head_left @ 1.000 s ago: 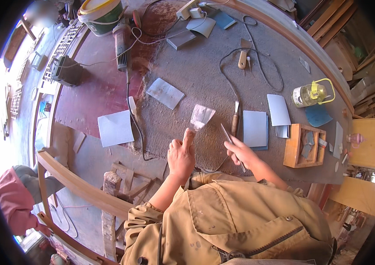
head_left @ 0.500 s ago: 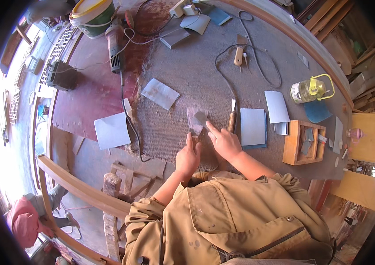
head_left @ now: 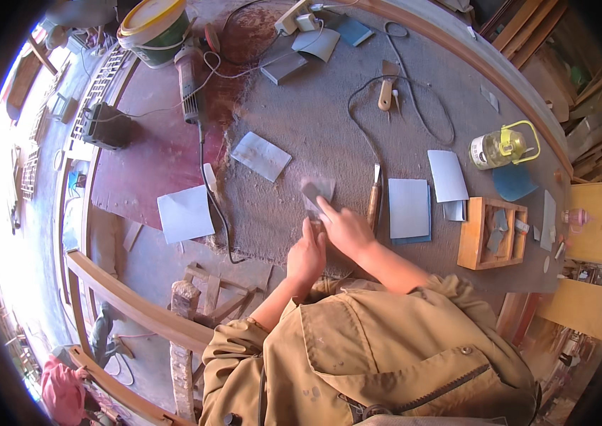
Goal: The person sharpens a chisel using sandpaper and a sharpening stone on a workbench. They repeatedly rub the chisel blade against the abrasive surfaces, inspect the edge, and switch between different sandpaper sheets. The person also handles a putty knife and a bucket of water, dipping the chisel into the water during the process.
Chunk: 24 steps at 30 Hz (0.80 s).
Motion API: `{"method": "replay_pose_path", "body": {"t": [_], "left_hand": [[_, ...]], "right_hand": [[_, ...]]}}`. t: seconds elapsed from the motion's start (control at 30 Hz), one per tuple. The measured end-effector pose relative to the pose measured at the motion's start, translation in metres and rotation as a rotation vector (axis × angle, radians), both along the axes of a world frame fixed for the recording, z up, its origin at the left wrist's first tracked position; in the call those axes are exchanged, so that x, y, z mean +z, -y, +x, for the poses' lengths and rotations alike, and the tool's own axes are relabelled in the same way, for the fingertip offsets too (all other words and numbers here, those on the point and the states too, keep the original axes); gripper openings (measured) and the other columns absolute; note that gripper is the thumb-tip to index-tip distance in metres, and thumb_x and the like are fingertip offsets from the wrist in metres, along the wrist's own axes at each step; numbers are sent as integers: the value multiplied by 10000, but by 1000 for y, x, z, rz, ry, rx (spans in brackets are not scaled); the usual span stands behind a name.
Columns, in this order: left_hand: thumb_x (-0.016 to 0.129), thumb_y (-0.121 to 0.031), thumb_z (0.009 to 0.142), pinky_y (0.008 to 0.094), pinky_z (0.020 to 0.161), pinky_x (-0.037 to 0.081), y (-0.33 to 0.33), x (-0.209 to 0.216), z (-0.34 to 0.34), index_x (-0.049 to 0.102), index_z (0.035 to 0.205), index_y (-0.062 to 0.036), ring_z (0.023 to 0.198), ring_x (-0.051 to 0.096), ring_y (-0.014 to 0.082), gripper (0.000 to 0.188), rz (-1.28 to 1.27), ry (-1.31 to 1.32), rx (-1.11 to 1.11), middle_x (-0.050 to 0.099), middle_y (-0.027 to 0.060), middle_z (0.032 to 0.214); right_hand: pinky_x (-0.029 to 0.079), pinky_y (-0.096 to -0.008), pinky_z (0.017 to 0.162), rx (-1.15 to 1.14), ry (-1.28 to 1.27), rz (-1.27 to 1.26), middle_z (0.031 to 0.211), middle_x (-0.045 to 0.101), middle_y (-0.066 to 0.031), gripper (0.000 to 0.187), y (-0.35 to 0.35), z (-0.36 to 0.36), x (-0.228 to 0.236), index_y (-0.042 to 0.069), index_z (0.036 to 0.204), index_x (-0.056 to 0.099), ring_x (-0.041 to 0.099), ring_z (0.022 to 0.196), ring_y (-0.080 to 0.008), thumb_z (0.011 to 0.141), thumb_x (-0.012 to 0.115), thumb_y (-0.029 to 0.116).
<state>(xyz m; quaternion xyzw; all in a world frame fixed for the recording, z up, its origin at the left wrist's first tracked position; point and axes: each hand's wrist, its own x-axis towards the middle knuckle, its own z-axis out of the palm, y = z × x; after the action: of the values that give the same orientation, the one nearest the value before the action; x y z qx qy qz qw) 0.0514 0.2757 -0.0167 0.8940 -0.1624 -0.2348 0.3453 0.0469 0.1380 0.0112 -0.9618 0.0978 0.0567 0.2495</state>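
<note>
My left hand (head_left: 305, 257) is closed at the near end of a small, pale, dusty flat piece (head_left: 327, 187) on the ribbed, dust-covered bench mat. My right hand (head_left: 349, 231) is closed, its forefinger stretched out and pressing a small dark grey rectangular pad (head_left: 312, 192) onto that piece. The right thumb is hidden, and the fingers of both hands nearly meet. A chisel (head_left: 373, 199) with a wooden handle lies just right of my right hand. Beside it are sheets of sandpaper (head_left: 409, 208), pale side up with a blue edge showing.
Further right are a wooden compartment box (head_left: 478, 234) and a yellow-handled bottle (head_left: 489, 150). An angle grinder (head_left: 189, 82) with a cord, a bucket (head_left: 152, 32) and a power strip (head_left: 294, 18) lie at the back. A scraper (head_left: 386, 92) sits beyond. A person in pink (head_left: 63, 390) is at lower left.
My right hand has slid the grey pad to the left and slightly nearer across the flat piece. My left hand keeps its place. The person in pink has moved lower in the view.
</note>
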Motion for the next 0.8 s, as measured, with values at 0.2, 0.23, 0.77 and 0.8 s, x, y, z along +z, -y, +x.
{"method": "replay_pose_path", "body": {"t": [0.2,0.23,0.77,0.8], "left_hand": [[441,-282,911,496,607,483,0,-1,-3,271,1304,55,696,607,428,544,3,12,19,623,261,813],[441,-286,911,498,604,482,-3,1,-4,269,1303,56,697,607,428,548,-17,14,31,621,262,808],[416,-313,915,500,653,482,1,6,4,197,1360,41,735,608,432,609,46,-37,33,626,262,850],[413,-310,917,501,653,481,1,8,1,195,1359,43,736,608,432,607,71,-59,30,626,261,848]], "right_hand": [[494,-449,503,62,1,-28,603,587,-186,392,1,-24,6,154,1267,495,608,544,-350,888,504,253],[495,-450,508,52,5,-21,603,588,-189,389,-1,-19,6,146,1260,502,610,547,-349,886,504,250],[472,-467,531,49,1,38,631,581,-217,390,-2,-10,-6,174,1258,506,596,575,-385,880,519,267],[477,-458,531,72,20,9,632,582,-223,402,0,-28,-6,176,1270,493,602,575,-377,880,518,272]]}}
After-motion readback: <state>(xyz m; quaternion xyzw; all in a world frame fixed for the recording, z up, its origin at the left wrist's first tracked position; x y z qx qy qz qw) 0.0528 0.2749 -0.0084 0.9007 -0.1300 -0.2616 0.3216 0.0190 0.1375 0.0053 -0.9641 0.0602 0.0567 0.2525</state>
